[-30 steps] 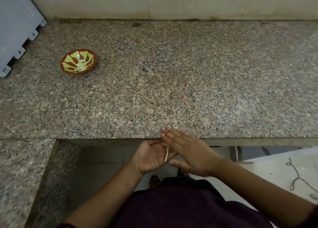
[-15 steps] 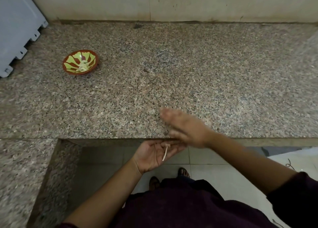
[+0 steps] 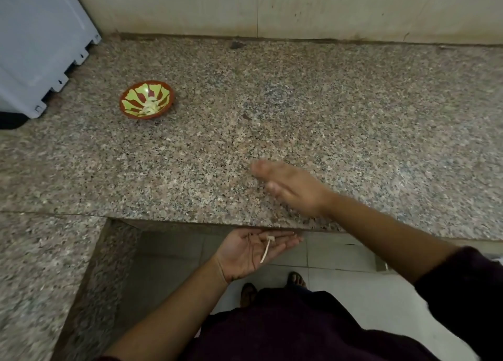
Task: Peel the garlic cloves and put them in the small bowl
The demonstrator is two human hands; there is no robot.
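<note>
Where the speckled granite bench meets the pale wall, I see the small bowl at left near a grey crate, garlic cloves inside. Left hand is palm-up over the tiled floor, fingers flat, carrying a pale stalk. Right hand is blurred above the bench, fingers straight, empty.

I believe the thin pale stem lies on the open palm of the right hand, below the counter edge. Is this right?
No. The head view shows the stem on the open palm of the left hand, below the counter edge.
</note>
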